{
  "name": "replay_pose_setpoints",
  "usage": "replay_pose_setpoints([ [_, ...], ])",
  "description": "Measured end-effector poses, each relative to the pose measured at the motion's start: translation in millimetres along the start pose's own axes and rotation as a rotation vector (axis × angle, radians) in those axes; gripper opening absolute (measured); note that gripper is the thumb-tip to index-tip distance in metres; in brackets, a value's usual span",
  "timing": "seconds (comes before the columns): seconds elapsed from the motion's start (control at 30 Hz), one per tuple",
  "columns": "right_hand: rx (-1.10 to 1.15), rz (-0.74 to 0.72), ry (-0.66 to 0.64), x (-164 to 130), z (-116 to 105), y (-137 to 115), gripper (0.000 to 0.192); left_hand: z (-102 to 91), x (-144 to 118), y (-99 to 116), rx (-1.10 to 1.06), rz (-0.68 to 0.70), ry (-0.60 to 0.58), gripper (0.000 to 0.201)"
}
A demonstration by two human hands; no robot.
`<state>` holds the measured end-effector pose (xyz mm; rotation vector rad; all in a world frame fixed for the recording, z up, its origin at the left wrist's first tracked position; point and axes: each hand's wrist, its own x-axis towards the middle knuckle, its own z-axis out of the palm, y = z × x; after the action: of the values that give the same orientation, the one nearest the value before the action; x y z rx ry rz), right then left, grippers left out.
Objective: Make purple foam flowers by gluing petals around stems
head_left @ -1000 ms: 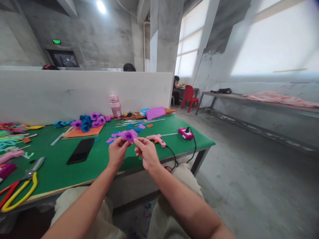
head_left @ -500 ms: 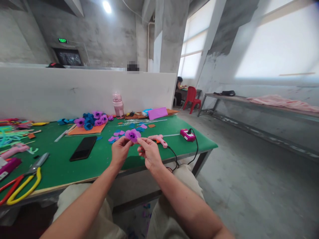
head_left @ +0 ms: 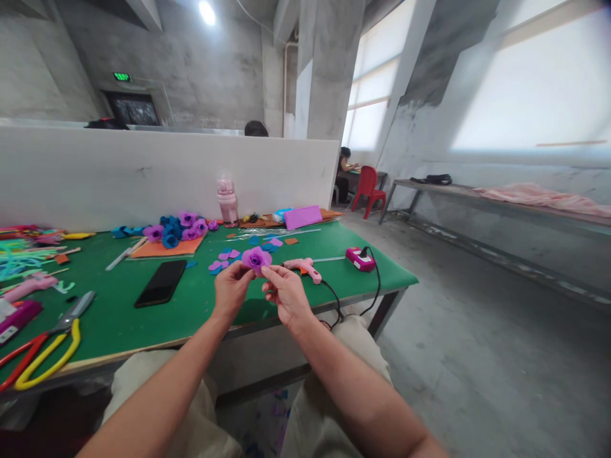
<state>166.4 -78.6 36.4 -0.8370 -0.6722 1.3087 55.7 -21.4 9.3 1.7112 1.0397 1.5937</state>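
I hold a small purple foam flower (head_left: 256,258) above the near edge of the green table (head_left: 119,327). My left hand (head_left: 231,291) pinches it from the left and below, while my right hand (head_left: 285,294) pinches its right side with thumb and forefinger. Just behind my right hand lies a pink glue gun (head_left: 304,268), its black cord running to a pink power box (head_left: 360,258). Loose purple and blue foam petals (head_left: 222,261) lie on the table beyond the flower.
A black phone (head_left: 161,282) lies left of my hands. Finished blue and purple flowers (head_left: 177,229) sit on an orange sheet. Yellow-handled scissors (head_left: 45,353) lie at the near left. A pink bottle (head_left: 227,201) stands by the white partition (head_left: 143,175). Other people sit beyond it.
The flower and both hands have stayed together, shifting very slightly right and up in view as my head moved. My grip looks the same.
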Motion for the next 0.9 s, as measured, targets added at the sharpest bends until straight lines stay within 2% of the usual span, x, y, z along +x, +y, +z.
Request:
replay_pose_setpoints([
  [0.37, -0.005, -0.035, 0.054, 1.6, 0.8, -0.7, 0.026, -0.9, -0.2, -0.5, 0.015, 0.008, -0.033, 0.008],
  [0.7, -0.032, -0.043, 0.054, 0.2, 1.7, 0.7, 0.023, 0.8, -0.9, 3.1, -0.054, -0.038, -0.021, 0.008],
  [0.9, -0.056, -0.071, 0.047, 2.2, 1.0, 3.6, 0.024, 0.7, -0.7, 2.0, -0.055, -0.020, -0.034, 0.009],
])
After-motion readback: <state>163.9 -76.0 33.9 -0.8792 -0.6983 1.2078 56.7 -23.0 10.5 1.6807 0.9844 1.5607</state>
